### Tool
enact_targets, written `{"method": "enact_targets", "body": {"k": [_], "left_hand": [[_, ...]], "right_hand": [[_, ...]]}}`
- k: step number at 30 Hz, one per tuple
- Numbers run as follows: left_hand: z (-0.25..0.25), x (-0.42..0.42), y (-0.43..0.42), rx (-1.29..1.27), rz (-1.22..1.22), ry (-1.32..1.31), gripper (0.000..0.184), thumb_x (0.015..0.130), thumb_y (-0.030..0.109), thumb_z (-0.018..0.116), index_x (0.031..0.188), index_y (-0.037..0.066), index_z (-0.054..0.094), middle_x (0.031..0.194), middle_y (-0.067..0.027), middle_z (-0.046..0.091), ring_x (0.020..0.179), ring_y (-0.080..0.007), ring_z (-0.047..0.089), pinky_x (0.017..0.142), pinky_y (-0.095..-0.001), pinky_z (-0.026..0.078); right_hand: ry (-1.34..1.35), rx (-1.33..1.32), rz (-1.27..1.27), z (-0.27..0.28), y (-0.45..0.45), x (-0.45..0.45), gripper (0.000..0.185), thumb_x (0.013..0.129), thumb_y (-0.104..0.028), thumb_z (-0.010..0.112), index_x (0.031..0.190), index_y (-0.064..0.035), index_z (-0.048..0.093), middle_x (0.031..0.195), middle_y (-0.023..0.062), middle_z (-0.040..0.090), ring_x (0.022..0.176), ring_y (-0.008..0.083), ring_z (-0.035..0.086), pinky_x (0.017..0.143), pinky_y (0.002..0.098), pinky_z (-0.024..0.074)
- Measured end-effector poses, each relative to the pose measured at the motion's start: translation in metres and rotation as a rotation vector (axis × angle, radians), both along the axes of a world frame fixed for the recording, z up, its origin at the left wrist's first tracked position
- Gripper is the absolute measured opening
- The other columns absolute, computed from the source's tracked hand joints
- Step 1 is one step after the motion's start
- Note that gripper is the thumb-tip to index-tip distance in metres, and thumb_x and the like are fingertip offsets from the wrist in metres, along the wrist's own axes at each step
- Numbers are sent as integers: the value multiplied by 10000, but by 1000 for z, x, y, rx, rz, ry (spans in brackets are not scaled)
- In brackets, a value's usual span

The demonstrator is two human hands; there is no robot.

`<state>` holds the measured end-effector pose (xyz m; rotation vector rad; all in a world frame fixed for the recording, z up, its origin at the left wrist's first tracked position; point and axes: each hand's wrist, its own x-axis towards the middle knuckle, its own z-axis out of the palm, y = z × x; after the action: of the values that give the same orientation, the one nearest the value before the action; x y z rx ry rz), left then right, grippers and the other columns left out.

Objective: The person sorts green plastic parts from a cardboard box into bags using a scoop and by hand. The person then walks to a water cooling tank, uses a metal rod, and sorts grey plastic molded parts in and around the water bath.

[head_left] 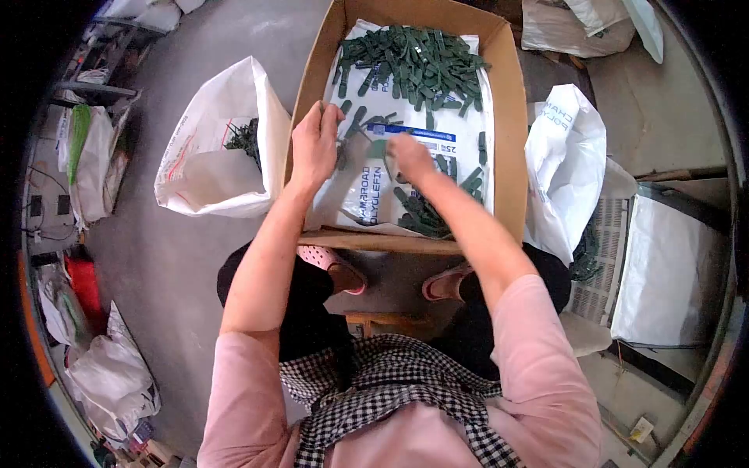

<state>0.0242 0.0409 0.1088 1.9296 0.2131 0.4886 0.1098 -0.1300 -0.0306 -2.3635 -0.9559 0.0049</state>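
A cardboard box (507,86) stands before me, lined with a white printed plastic bag (351,199). On the bag lie many dark green strap-like plastic pieces (417,66), heaped at the far end, with a smaller pile (421,214) at the near right. My left hand (315,144) is closed at the box's left side, beside several loose green pieces; what its fingers hold is hidden. Over the middle of the bag, my right hand (411,160) is curled and smeared by motion. A blurred green shape (376,148) is close to its fingertips, and I cannot make out what it grips.
Left of the box stands an open white sack (203,168) with dark green bits inside. Another white sack (566,156) is at the right, near a grey grille (602,265). White bags (109,382) line the far left. A small wooden stool (386,321) shows below.
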Motion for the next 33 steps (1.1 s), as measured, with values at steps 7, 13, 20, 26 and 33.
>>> {"method": "enact_targets", "body": {"k": [7, 13, 20, 26, 33], "left_hand": [[8, -10, -50, 621, -267, 117, 505, 764, 320, 652, 1139, 77, 417, 576, -122, 532, 572, -302, 579, 513, -375, 433], [14, -15, -75, 102, -62, 101, 479, 794, 272, 614, 1153, 65, 374, 731, -165, 611, 641, -323, 596, 571, -366, 449], [2, -14, -72, -35, -224, 201, 332, 893, 269, 491, 727, -2, 587, 540, -48, 556, 446, -95, 492, 435, -245, 376], [20, -20, -72, -1142, -371, 496, 346, 875, 416, 485, 718, 109, 512, 435, 21, 375, 306, -62, 247, 289, -210, 200], [13, -9, -40, 72, -288, 300, 276, 882, 283, 488, 843, 23, 571, 563, -113, 570, 465, -185, 549, 471, -311, 442]], "right_hand": [[1070, 306, 17, 113, -47, 2, 228, 893, -212, 480, 975, -39, 605, 677, 1, 576, 492, 43, 402, 446, 196, 335], [945, 221, 176, 126, -62, -29, 274, 785, -279, 632, 878, -27, 582, 738, 1, 556, 638, 65, 461, 551, 218, 384], [129, -221, 19, 138, -60, -59, 1138, 506, -291, 825, 1374, -84, 119, 1279, 230, 343, 1187, 384, 356, 995, 447, 289], [179, 288, 264, 127, -57, -44, 976, 492, -224, 823, 1319, -186, 306, 1266, 123, 420, 1209, 284, 375, 1021, 440, 269], [366, -26, 23, 94, -54, -46, 427, 640, -216, 698, 993, -41, 534, 923, 155, 619, 899, 339, 585, 778, 393, 471]]}}
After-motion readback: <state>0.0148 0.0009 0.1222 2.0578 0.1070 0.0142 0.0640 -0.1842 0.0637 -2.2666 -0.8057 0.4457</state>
